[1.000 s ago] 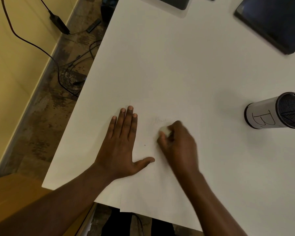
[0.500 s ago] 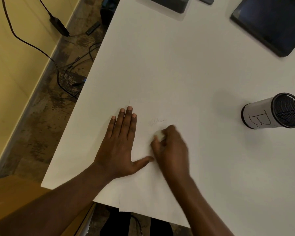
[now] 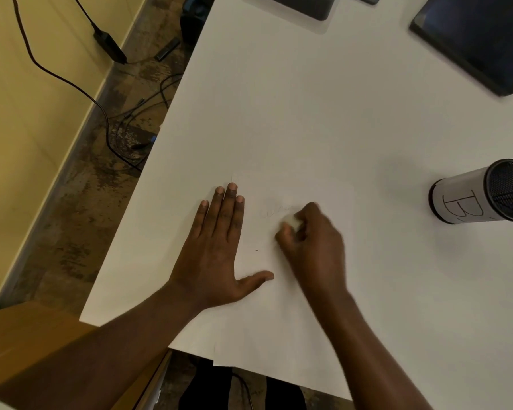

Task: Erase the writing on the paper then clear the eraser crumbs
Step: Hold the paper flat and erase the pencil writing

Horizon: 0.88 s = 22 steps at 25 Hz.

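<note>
Eraser (image 3: 293, 222) mostly hidden, blurred.

The white table (image 3: 308, 113) is wide and bare from the paper (image 3: 279, 306) out toward 12 o'clock, so a hand can slide there. At 3 o'clock stands a mesh cup (image 3: 483, 192) with a B on it, well apart from the paper. At 1 o'clock lies a dark tablet (image 3: 480, 39), and at 12 o'clock another dark flat thing (image 3: 302, 4) sits at the far edge. At 9 o'clock the table ends. The left hand (image 3: 216, 250) lies flat on the paper, beside the right hand (image 3: 311, 247).
</note>
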Tool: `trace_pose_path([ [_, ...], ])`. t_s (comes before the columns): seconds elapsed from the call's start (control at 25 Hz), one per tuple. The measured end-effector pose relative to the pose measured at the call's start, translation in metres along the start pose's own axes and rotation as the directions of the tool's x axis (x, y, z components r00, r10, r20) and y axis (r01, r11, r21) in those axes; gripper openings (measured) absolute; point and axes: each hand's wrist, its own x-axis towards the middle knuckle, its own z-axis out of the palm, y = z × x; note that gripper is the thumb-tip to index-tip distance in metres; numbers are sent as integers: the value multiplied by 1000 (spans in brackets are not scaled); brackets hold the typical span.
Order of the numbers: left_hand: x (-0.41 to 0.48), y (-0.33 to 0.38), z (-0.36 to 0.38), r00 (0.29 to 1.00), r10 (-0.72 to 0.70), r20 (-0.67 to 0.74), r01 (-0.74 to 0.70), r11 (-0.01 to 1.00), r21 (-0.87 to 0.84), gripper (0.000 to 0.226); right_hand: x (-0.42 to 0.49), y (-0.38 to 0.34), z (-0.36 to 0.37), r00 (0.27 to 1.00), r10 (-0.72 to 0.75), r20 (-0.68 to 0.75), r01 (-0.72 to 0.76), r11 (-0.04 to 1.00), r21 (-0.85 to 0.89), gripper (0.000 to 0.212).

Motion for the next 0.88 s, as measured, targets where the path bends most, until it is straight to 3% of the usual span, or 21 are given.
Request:
trace_pose_path([
  [0.08, 0, 1, -1, 1000, -5, 7, 5, 1000, 4, 126, 10, 2, -6, 997, 68, -42, -68, 998, 13, 18],
  [0.24, -1, -2, 0, 1000, 13, -7, -13, 1000, -24, 121, -23, -25, 16, 985, -111, 132, 113, 994, -8, 18],
  [0.4, 0, 0, 0, 1000, -4, 3, 4, 1000, -9, 126, 10, -6, 0, 998, 64, -22, -64, 998, -26, 20],
  [0.56, -1, -2, 1, 1000, 16, -15, -16, 1000, -23, 116, -25, -31, 21, 981, -95, 168, 101, 995, -28, 20],
  [0.76, 0, 1, -1, 1000, -2, -9, 2, 1000, 1, 126, 9, 6, -14, 993, 119, -16, -119, 993, -25, 22],
  [0.88, 0, -1, 0, 1000, 8, -9, -8, 1000, -11, 120, -20, -18, 6, 985, -51, 163, 58, 998, -39, 22],
])
